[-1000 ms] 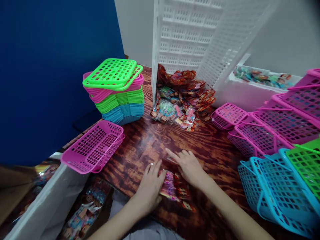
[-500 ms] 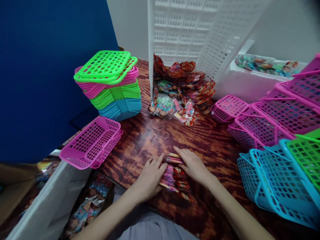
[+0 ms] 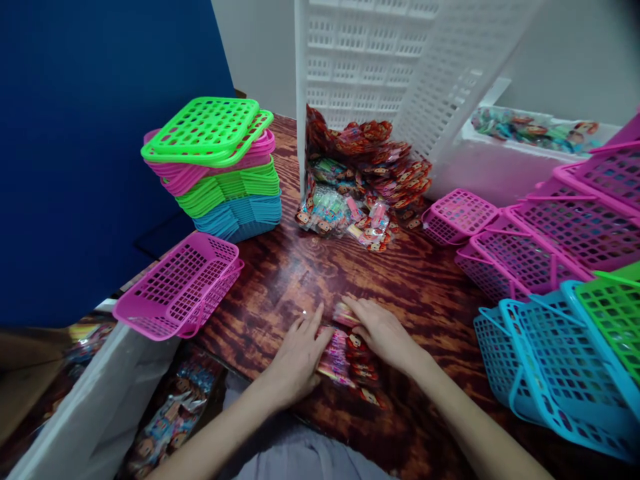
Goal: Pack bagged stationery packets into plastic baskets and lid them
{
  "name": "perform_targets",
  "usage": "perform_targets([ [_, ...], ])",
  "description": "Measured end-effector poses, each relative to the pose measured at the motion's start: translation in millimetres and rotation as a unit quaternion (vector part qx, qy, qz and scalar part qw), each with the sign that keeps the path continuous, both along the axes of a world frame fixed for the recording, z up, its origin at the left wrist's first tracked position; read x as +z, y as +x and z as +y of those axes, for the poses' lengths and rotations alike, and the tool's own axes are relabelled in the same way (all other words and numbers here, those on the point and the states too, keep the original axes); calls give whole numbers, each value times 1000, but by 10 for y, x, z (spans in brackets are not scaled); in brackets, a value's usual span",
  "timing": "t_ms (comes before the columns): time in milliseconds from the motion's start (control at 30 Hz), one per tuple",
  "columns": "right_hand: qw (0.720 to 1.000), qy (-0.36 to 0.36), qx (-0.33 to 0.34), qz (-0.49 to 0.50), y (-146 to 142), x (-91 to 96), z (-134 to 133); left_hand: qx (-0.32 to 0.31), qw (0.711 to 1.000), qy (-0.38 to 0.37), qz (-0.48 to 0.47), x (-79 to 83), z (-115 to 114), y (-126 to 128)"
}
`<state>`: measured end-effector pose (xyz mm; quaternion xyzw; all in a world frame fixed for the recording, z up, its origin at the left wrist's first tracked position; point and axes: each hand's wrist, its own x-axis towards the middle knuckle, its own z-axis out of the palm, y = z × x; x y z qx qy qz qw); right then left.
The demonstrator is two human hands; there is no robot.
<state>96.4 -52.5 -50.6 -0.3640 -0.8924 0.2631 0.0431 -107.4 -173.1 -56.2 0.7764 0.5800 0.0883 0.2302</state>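
Observation:
A small bunch of colourful packets [image 3: 347, 357] lies on the dark wooden table [image 3: 310, 273] near its front edge. My left hand [image 3: 297, 357] rests flat against the bunch's left side, fingers stretched out. My right hand [image 3: 383, 333] lies on its right side, fingers flat over the top packets. Both hands press the bunch between them. A larger heap of the same packets [image 3: 360, 193] spills from a tilted white crate [image 3: 380, 67] at the back.
An empty pink basket [image 3: 177, 287] hangs over the table's left edge. Behind it stands a stack of green, pink and blue baskets [image 3: 220, 167]. Pink baskets [image 3: 530, 240], blue and green baskets [image 3: 565, 360] fill the right. White bins [image 3: 520, 160] with packets sit at right and lower left.
Both hands have slid slightly and drawn closer around the bunch of packets. The view has shifted a little to the right and down.

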Motion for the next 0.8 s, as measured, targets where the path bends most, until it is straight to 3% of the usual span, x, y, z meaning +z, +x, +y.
perform_targets([
  [67,994,-65,-53,64,68,-73,129,14,1000,-4,0,-19,-15,9],
  [133,961,-169,-142,168,156,-133,276,25,1000,-8,-7,-23,-24,17],
  [233,835,-340,-252,351,291,-192,410,31,999,-5,-28,-10,-24,22],
  [300,753,-405,-284,433,349,-236,408,28,999,-2,-36,-1,-17,24],
  [367,708,-428,-302,474,368,-295,359,26,999,1,-35,7,-6,25],
  [533,677,-473,-302,476,313,-374,234,32,999,-14,-23,32,16,29],
  [800,695,-497,-272,442,271,-157,83,34,999,1,-36,11,-8,28],
])
